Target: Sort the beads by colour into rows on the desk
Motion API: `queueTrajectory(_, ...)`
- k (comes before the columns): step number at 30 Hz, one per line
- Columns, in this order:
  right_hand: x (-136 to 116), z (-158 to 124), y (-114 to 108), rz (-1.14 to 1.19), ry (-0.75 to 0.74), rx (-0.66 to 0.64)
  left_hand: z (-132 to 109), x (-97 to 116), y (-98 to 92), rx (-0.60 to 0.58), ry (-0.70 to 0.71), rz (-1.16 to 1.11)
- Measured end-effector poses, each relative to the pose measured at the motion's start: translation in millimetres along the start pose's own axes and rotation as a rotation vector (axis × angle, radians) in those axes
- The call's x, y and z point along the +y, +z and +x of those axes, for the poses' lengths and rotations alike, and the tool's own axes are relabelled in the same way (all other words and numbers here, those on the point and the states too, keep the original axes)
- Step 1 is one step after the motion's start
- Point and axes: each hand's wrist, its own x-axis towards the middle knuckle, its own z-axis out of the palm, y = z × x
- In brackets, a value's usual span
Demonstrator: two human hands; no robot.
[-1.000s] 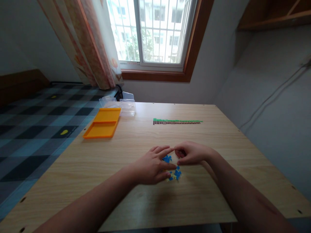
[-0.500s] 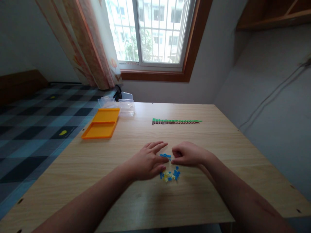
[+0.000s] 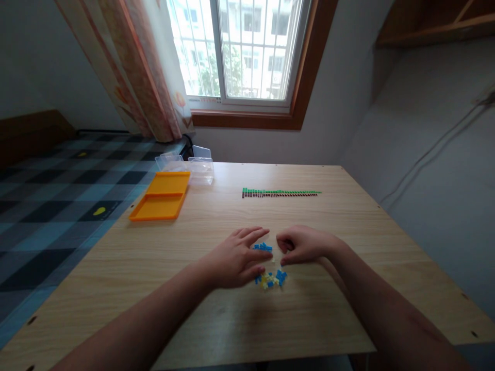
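Note:
My left hand [image 3: 234, 257] lies on the wooden table [image 3: 201, 309] with its fingers stretched out, its fingertips beside a short row of blue pieces [image 3: 263, 247]. My right hand [image 3: 303, 244] rests just right of that row, its fingers curled in a pinch; what it holds, if anything, I cannot make out. A small heap of loose blue and yellow pieces [image 3: 270, 279] lies between and just in front of both hands. Farther back runs a long line of green and dark red pieces [image 3: 281, 193].
An open orange tray [image 3: 160, 202] sits at the table's back left, with clear plastic boxes [image 3: 193, 167] behind it. A bed with a checked cover [image 3: 50, 196] borders the table's left side. A wall stands to the right and a window behind.
My left hand has drawn back to the left, uncovering the heap of loose pieces. My right hand's fingers have parted from the left hand's fingertip and stayed beside the blue row.

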Motion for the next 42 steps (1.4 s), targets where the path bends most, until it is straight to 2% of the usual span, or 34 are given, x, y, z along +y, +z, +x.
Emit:
queueTrajectory(5,2.1,1.8,-0.8,0.008,0.040,0.047,1.7,4.1,2.2,-0.030,0.018,-0.015)
queueTrajectory(12,-9.9,6.2,8.1,-0.117,0.103,0.251,-1.1,0.8,-5.2,-0.002,0.010,-0.036)
queueTrajectory(20,-15.9,-9.1,-4.2,-0.134,0.069,-0.026,-0.7,1.2,-10.3,0.037,0.030,-0.074)
queueTrajectory(31,-25.9,-12.1,2.1,-0.242,0.092,-0.011,0.7,4.2,-7.8,0.004,0.067,-0.113)
queueTrajectory(38,-22.6,-15.1,-3.8,-0.203,0.120,-0.064,-1.0,1.2,-9.7,0.044,0.042,-0.097)
queueTrajectory(42,-16.5,-13.2,-5.9,-0.208,0.163,-0.028,0.2,4.1,-8.3,0.030,0.050,-0.106)
